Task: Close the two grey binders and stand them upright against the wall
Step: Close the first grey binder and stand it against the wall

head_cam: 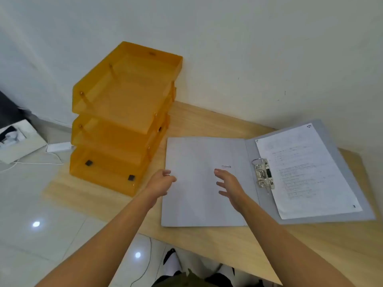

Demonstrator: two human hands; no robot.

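Observation:
One grey binder lies open and flat on the wooden table. Its left cover is bare, and a printed sheet lies on its right half beside the metal lever-arch clip. My left hand curls at the left edge of the left cover, touching or just above it. My right hand hovers over the middle of that cover with fingers spread, holding nothing. I see only this one binder. The white wall rises right behind the table.
A stack of three orange letter trays stands at the table's far left corner against the wall. Left of the table, on the tiled floor, lie a white board with a picture, a white adapter and cables.

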